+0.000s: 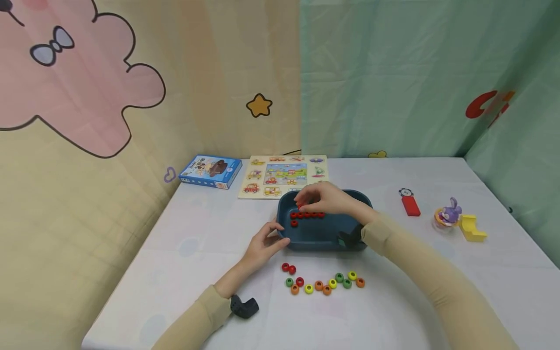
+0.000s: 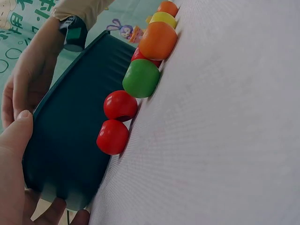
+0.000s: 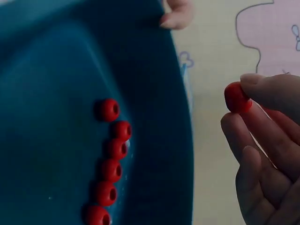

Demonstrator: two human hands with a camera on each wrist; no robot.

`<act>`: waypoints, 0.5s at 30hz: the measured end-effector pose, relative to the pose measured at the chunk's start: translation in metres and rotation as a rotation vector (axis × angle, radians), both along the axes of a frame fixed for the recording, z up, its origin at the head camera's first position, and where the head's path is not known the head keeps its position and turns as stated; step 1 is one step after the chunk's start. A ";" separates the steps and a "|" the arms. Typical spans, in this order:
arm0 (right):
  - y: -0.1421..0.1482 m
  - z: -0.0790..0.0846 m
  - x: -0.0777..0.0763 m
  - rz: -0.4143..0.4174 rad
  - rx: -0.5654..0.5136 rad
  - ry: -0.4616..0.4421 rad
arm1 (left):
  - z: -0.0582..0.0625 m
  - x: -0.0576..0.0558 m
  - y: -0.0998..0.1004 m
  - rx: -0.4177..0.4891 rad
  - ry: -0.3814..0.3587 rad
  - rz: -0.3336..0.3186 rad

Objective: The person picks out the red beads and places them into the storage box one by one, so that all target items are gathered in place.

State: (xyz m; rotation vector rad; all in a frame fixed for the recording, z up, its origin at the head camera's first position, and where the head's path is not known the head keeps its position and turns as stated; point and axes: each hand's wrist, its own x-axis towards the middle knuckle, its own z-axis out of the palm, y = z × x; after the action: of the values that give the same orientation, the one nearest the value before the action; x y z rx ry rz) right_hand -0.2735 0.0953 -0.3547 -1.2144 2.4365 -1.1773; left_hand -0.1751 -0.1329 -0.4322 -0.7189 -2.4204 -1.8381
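Bead [image 3: 238, 97] over tray [image 1: 312, 236], pinched by fingers of right hand [image 1: 325, 198]. Better to lower gently beside red beads [image 3: 111, 149] inside, releasing only after contact, with tray's corner gripped steadily by left hand [image 1: 260, 248].

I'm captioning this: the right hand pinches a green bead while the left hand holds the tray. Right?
Not quite: the bead pinched by the right hand is red, as the right wrist view shows. The left hand does hold the tray.
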 end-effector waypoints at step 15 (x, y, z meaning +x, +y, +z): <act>-0.015 -0.042 -0.037 0.115 0.251 -0.052 | 0.000 0.000 0.000 -0.005 -0.015 0.013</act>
State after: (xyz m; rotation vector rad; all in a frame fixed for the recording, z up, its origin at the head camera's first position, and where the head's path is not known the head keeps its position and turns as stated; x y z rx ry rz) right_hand -0.3109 0.0806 -0.3971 -1.2120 2.3548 -0.8324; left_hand -0.1747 -0.1326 -0.4319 -0.6903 -2.4336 -1.8401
